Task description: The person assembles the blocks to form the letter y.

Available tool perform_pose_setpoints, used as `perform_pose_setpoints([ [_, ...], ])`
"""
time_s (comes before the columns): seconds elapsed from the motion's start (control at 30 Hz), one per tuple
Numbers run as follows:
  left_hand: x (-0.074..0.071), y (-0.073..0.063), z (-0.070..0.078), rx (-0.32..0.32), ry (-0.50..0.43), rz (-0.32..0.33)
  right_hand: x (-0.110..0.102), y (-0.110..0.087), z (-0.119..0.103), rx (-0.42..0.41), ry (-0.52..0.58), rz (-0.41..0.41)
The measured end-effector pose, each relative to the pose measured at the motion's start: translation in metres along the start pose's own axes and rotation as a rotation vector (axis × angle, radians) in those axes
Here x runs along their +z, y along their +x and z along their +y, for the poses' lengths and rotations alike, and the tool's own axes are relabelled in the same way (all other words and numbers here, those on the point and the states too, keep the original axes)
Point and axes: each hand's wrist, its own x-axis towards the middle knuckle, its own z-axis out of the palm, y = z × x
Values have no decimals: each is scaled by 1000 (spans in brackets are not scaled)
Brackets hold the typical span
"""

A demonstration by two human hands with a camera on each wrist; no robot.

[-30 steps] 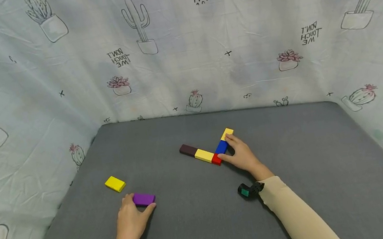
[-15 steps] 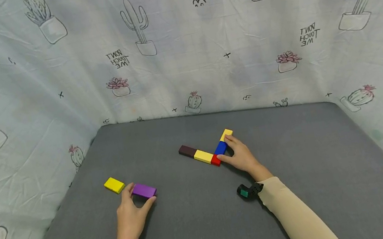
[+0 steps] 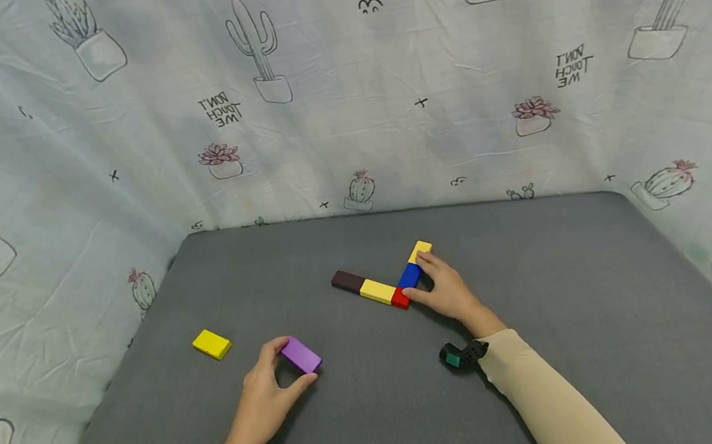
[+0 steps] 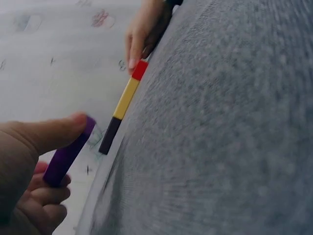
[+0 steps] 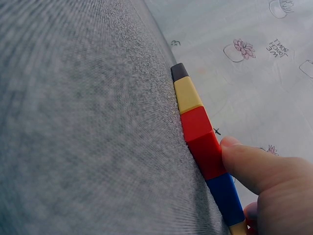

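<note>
Placement of the purple block [image 3: 301, 355], I judge, is under way: the left hand [image 3: 268, 394] pinches it, well apart from the angled block row [image 3: 377, 291] that the right hand [image 3: 448, 293] touches, thumb and finger spread, and careful alignment is needed next.

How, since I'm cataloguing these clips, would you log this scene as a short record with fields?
Left hand: pinches a purple rectangular block
Right hand: thumb touches a red block
Angled arrangement, in order: dark rectangular block, pale yellow rectangular block, the red block at the corner, blue rectangular block, second pale yellow block
Apart: bright yellow rectangular block, lying flat
Surface: grey tabletop
Backdrop: white cactus-print cloth
</note>
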Motion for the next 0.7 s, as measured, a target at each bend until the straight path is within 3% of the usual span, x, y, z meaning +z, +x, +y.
perform_pose_setpoints([
  [0.13,6,3,2,121,-20,-106,2,-2,-1,-3,-8,11],
  [0.27,12,8,10,192,-11,-202,4,-3,0,-4,-8,11],
  [0.47,26,23,22,261,24,-314,5,-4,-1,-5,2,11],
  [0.7,47,54,35,312,9,-406,5,-5,-2,0,-2,31],
])
